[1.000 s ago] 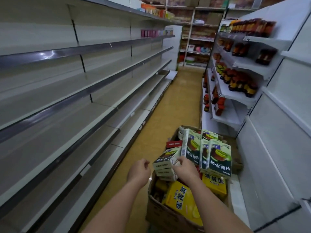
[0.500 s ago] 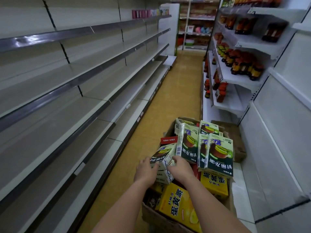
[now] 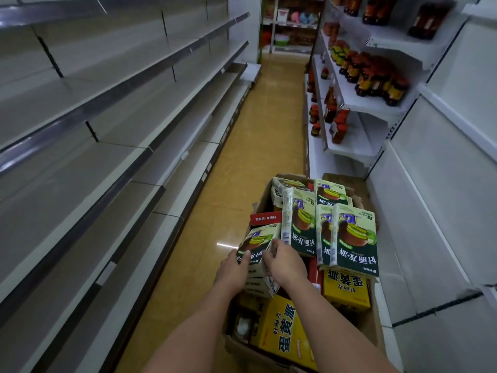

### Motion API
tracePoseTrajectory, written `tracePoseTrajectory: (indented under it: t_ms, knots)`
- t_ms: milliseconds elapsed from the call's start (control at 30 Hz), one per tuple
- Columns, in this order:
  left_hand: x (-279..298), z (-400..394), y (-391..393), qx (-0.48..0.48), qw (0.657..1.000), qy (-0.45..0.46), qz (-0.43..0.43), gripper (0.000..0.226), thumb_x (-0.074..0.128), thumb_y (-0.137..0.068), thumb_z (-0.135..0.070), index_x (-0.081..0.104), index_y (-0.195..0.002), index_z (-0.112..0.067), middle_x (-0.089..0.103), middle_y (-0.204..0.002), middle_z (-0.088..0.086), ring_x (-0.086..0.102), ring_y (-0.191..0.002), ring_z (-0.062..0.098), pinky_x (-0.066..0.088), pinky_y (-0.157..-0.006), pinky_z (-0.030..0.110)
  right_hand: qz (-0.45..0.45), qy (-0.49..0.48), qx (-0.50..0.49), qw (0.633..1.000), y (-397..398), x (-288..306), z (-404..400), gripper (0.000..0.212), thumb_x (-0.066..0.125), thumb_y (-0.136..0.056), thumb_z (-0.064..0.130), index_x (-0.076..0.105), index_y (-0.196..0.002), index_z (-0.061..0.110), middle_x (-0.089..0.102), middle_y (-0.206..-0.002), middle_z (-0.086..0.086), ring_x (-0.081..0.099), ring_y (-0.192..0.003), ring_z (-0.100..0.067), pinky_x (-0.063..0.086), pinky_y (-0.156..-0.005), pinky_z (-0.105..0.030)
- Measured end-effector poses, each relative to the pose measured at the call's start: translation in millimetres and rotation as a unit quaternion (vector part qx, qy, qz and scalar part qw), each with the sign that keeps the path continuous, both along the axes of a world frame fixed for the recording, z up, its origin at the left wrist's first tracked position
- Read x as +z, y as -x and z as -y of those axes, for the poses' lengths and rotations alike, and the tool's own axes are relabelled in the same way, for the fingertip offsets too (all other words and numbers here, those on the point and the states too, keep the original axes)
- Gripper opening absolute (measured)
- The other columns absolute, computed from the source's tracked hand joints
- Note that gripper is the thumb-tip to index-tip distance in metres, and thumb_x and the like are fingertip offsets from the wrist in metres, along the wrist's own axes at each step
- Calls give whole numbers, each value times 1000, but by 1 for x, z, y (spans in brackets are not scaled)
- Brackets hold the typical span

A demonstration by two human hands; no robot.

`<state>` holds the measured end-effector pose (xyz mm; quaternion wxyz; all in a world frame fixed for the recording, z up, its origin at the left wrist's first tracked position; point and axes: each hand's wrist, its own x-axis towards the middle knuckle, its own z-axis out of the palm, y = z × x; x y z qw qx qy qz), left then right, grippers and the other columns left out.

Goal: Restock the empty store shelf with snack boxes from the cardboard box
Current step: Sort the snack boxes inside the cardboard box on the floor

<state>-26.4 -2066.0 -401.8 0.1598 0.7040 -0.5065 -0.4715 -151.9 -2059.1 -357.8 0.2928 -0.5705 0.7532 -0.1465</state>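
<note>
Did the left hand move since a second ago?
Yes. The left hand moved forward and to the right, reaching the green snack box at the cardboard box's left edge; before, it hung short of it.

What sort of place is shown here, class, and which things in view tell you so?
Most likely a small shop aisle: long tiered shelves on the left, bottles displayed on the right, and a cardboard box of snack boxes on the floor.

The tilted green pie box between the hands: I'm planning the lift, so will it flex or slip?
The green pie box looks like rigid printed carton, so probably stiff. Its surface seems glossy, perhaps slippery. Left hand and right hand flank it.
</note>
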Motion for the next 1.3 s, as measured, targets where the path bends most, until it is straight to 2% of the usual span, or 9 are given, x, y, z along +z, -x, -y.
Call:
tracePoseTrajectory:
  t_ms: [233,400,600,733,833,933,1067,1167,1300]
  knots:
    - [-6,5,3,43,999,-24,-20,51,42,-90,-56,48,-130,-24,55,-120,10,58,-103,28,53,-89,46,-20,16,-16,1000,0,0,0,21,48,-93,38,52,-95,18,60,-94,0,56,-82,-19,40,-62,-29]
    - [13,-4,11,71,996,-24,-42,50,52,-87,-54,50,-129,-28,46,-127,7,57,-102,25,52,-88,39,11,7,-21,1000,-4,3,1,39,52,-92,38,50,-120,12,52,-120,-6,57,-105,-26,48,-80,-34]
    - [34,-20,13,180,978,-7,-103,38,59,-89,-39,53,-122,-22,42,-127,8,54,-89,19,48,-71,28,62,8,-34,997,-1,18,-4,39,51,-91,29,47,-128,16,53,-123,-7,56,-103,-25,44,-75,-31]
    - [56,-30,9,282,932,-10,-228,25,67,-85,-21,58,-108,-18,63,-97,8,62,-78,21,50,-59,28,39,7,26,999,-4,30,-10,41,45,-89,38,55,-125,21,58,-118,-7,60,-95,-24,48,-75,-34]
    - [67,-37,5,311,924,13,-220,16,66,-86,-18,60,-100,-14,63,-86,6,58,-70,19,45,-56,27,-26,6,113,993,-8,42,-17,48,39,-87,56,62,-117,27,56,-123,-5,55,-101,-22,46,-88,-38]
    - [78,-44,-1,348,916,40,-197,22,67,-85,-20,58,-105,-14,62,-95,7,58,-80,21,48,-62,29,-78,28,250,965,-13,61,-27,51,43,-87,52,52,-131,28,42,-138,1,37,-126,-22,31,-103,-41]
    - [94,-53,-11,379,901,82,-195,27,72,-82,-19,58,-105,-15,62,-102,11,58,-81,21,51,-68,32,-166,71,377,908,-21,78,-43,59,59,-84,24,35,-138,20,39,-138,-3,34,-127,-25,37,-102,-42]
    - [104,-60,-15,380,897,110,-198,29,70,-83,-25,58,-109,-18,62,-100,8,59,-85,22,52,-72,34,-149,160,346,912,-29,83,-50,50,54,-89,8,37,-134,21,42,-132,-1,37,-122,-21,43,-94,-35]
    - [115,-76,-26,400,867,166,-248,37,50,-95,-40,48,-126,-19,60,-115,12,59,-101,27,53,-84,40,-23,169,250,953,-37,92,-47,32,51,-91,10,47,-120,22,49,-117,3,50,-105,-15,48,-81,-27]
